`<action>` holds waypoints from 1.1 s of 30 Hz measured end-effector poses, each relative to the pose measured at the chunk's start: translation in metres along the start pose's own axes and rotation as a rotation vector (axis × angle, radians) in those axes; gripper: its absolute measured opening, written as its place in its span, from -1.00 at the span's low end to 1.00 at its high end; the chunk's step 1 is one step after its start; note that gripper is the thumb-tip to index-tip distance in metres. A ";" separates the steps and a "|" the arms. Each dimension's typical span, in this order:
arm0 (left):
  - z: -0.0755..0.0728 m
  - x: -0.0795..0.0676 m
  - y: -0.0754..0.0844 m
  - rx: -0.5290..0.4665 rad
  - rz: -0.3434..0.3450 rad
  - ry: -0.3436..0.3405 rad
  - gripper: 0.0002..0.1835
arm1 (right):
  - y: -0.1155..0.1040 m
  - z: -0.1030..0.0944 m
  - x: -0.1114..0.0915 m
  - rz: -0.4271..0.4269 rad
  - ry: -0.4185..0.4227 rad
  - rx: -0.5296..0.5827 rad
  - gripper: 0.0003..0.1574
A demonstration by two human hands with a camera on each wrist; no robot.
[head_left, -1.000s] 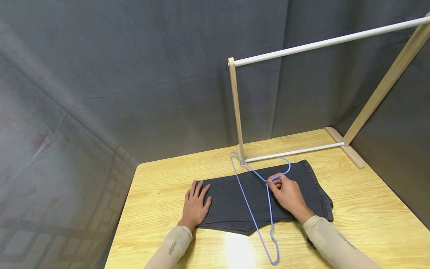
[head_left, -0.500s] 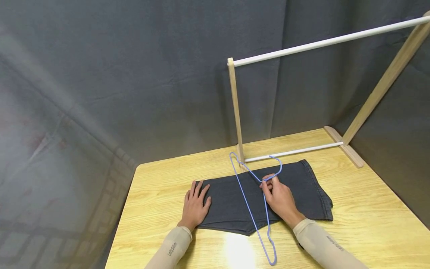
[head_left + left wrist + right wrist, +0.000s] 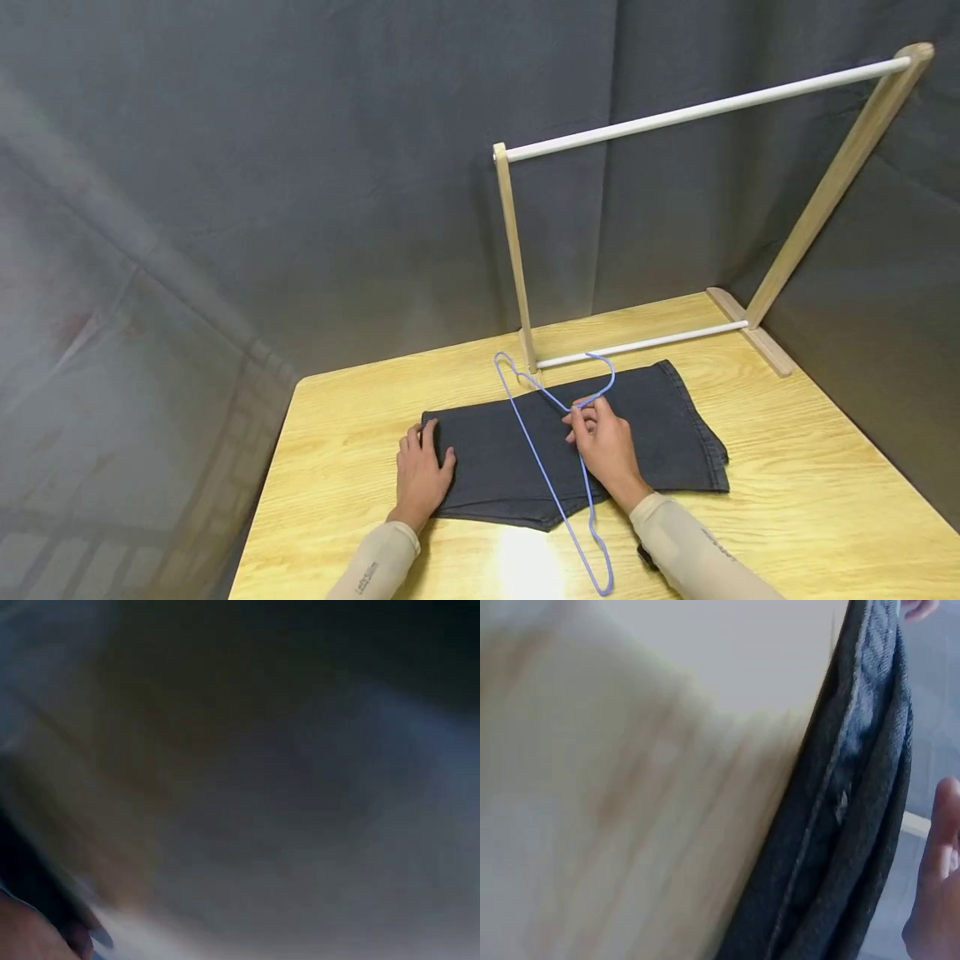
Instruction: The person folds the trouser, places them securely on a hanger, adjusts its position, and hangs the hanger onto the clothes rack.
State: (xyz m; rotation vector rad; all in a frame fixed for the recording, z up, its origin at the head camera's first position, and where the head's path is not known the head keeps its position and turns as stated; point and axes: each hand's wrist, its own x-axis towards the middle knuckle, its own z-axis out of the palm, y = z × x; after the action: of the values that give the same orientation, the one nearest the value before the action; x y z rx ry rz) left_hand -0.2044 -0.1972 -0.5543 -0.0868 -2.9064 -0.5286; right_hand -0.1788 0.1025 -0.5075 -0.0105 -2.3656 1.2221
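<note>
Dark denim trousers [image 3: 487, 450] lie folded flat on the table; their layered edge fills the middle of the right wrist view. Across them lies a thin blue wire clothes hanger [image 3: 534, 450], its hook toward the rack. My right hand [image 3: 609, 446] pinches the hanger at the neck, just below the hook. At the left end of the trousers is my left hand [image 3: 422, 475], fingers slightly bent at the cloth's edge and thumb over the fabric. The left wrist view is badly blurred, with only a bit of hand [image 3: 30, 934] at its lower left.
Behind the trousers stands a garment rack with wooden posts [image 3: 513, 250] and a white top rail [image 3: 705, 110]. Its lower white bar [image 3: 645, 343] runs close to the hanger's hook. Grey curtains [image 3: 375, 208] enclose the wooden table [image 3: 337, 467].
My right hand has moved left with the hanger's hook end. My left hand's spread fingers have drawn together and bent at the trousers' edge. The head view has shifted slightly.
</note>
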 end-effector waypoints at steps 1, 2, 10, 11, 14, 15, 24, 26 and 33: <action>-0.003 0.000 0.000 -0.054 -0.065 0.003 -0.39 | 0.000 0.001 0.000 0.040 -0.010 0.028 -0.86; -0.006 0.001 0.000 -0.112 -0.128 0.005 -0.39 | -0.001 0.002 0.000 0.073 -0.017 0.054 -0.86; -0.019 0.011 -0.019 -0.410 -0.355 -0.133 -0.59 | -0.013 0.017 0.000 0.220 -0.030 0.109 -0.88; -0.020 0.011 -0.021 -0.427 -0.349 -0.156 -0.59 | -0.014 0.019 0.001 0.237 -0.033 0.118 -0.88; -0.022 0.012 -0.027 -0.531 -0.353 -0.227 -0.61 | -0.020 0.023 0.003 0.282 -0.041 0.149 -0.87; -0.022 0.012 -0.028 -0.559 -0.351 -0.246 -0.61 | -0.021 0.024 0.004 0.292 -0.041 0.156 -0.87; -0.027 0.014 -0.036 -0.644 -0.371 -0.314 -0.67 | -0.033 0.035 0.003 0.382 -0.133 0.233 -0.79; -0.028 0.014 -0.037 -0.645 -0.374 -0.323 -0.66 | -0.032 0.039 -0.001 0.373 -0.193 0.178 -0.74; -0.029 0.015 -0.035 -0.642 -0.359 -0.341 -0.54 | -0.031 0.045 -0.008 0.333 -0.204 0.180 -0.94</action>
State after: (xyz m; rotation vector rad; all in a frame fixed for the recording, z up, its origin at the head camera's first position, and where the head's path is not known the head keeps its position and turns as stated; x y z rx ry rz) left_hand -0.2175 -0.2397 -0.5366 0.2907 -2.9403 -1.6352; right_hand -0.1843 0.0472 -0.5085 -0.2411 -2.4866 1.6603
